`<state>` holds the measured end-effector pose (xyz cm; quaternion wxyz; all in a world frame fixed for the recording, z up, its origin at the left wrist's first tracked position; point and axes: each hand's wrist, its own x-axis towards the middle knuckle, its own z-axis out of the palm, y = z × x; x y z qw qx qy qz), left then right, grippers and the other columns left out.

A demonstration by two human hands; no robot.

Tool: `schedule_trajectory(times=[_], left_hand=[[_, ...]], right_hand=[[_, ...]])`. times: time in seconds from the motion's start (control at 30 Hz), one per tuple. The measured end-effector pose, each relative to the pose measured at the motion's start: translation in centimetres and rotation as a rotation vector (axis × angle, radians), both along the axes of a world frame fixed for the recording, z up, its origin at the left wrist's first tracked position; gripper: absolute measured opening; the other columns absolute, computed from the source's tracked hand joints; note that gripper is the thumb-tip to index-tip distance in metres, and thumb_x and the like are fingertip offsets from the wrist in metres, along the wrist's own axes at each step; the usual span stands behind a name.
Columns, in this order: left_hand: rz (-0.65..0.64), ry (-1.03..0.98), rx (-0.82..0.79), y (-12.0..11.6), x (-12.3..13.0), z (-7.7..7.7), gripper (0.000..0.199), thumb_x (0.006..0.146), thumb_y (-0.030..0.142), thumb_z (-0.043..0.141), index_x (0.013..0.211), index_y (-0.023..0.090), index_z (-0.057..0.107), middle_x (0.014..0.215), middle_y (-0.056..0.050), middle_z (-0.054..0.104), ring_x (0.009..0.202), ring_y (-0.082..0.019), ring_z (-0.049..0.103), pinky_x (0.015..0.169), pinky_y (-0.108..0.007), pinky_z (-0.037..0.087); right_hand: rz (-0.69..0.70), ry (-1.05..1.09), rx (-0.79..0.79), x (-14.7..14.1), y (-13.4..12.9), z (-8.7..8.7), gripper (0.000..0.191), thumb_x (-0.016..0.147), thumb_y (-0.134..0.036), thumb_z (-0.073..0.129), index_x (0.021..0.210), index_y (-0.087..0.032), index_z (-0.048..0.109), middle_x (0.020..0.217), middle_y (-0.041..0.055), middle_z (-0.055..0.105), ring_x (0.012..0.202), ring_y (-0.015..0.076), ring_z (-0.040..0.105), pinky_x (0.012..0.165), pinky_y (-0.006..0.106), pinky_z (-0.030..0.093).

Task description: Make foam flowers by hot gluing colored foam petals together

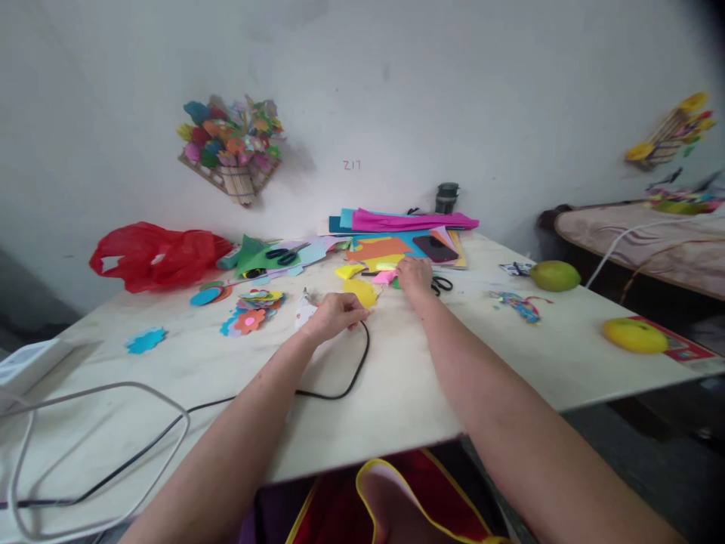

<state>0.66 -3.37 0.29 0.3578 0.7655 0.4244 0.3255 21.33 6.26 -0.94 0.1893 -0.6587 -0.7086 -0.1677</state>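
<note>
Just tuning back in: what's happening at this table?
Two bare hands are at work over a pale table. The right hand is down by a small pink piece, with black-handled scissors beside it. The left hand is curled near a yellow cutout, a black cable reaching up to it; what it holds, if anything, is unclear. Flower cutouts lie piled farther left.

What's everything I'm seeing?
Table: one, whitish, centre
Bouquets: two, multicoloured, wall
Bag: one, red, left
Sheets: several, multicoloured, back
Scissors: two, black-handled, mid-table
Phone: one, dark, back
Jar: one, dark, back
Paper cutouts: several, multicoloured, left
Small pieces: several, yellow and pink, centre
Tangle: one, multicoloured, right
Fruits: two, yellowish, right
Power strip: one, white, left
Cables: several, black and whitish, both sides
Cover: one, pinkish, right
Garment: one, red, bottom
Left hand: one, bare, centre
Right hand: one, bare, centre
</note>
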Motion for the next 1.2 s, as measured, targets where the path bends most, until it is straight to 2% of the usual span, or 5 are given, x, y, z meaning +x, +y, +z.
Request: schedule_trajectory(times=[0.3, 0.6, 0.83, 1.07, 1.2], left_hand=[[0.036, -0.049, -0.004, 0.0, -0.4, 0.2, 0.039, 0.073, 0.049, 0.052, 0.060, 0.012, 0.058, 0.051, -0.001, 0.055, 0.043, -0.007, 0.047, 0.044, -0.020, 0.037], [0.053, -0.042, -0.022, -0.1, -0.4, 0.3, 0.036, 0.073, 0.047, 0.054, 0.060, 0.013, 0.057, 0.050, 0.000, 0.056, 0.042, -0.008, 0.047, 0.044, -0.020, 0.037], [0.073, -0.011, -0.013, -0.1, -0.4, 0.4, 0.037, 0.072, 0.048, 0.053, 0.060, 0.013, 0.058, 0.047, 0.001, 0.054, 0.042, -0.008, 0.047, 0.045, -0.021, 0.036], [0.062, 0.017, 0.005, -0.4, -0.3, 0.5, 0.036, 0.074, 0.046, 0.051, 0.061, 0.013, 0.058, 0.048, 0.000, 0.054, 0.043, -0.008, 0.047, 0.046, -0.020, 0.036], [0.065, 0.035, 0.017, -0.5, -0.2, 0.5, 0.037, 0.074, 0.046, 0.051, 0.060, 0.013, 0.058, 0.048, 0.000, 0.055, 0.042, -0.008, 0.047, 0.046, -0.020, 0.036]], right_hand=[[0.077, 0.046, -0.088, 0.6, -0.3, 0.7, 0.027, 0.086, -0.021, 0.040, 0.093, -0.017, 0.066, 0.101, 0.0085, 0.064, 0.090, 0.0194, 0.056, 0.073, 0.026, 0.037], [0.192, 0.079, -0.097, 1.1, 0.4, 0.1, 0.027, 0.081, -0.009, 0.042, 0.095, -0.015, 0.065, 0.100, 0.0097, 0.063, 0.091, 0.0169, 0.056, 0.077, 0.024, 0.038], [0.243, 0.169, -0.071, 1.2, 0.5, -0.3, 0.027, 0.081, -0.011, 0.041, 0.094, -0.013, 0.064, 0.098, 0.0094, 0.063, 0.093, 0.0163, 0.054, 0.081, 0.024, 0.037], [0.190, 0.202, -0.057, 0.2, 0.0, -0.1, 0.027, 0.082, -0.028, 0.048, 0.100, -0.014, 0.061, 0.100, 0.0101, 0.060, 0.089, 0.0180, 0.054, 0.077, 0.025, 0.038], [0.187, 0.141, -0.092, 0.0, 0.1, -0.1, 0.026, 0.080, -0.023, 0.049, 0.101, -0.016, 0.063, 0.102, 0.0099, 0.058, 0.092, 0.0186, 0.054, 0.077, 0.025, 0.039]])
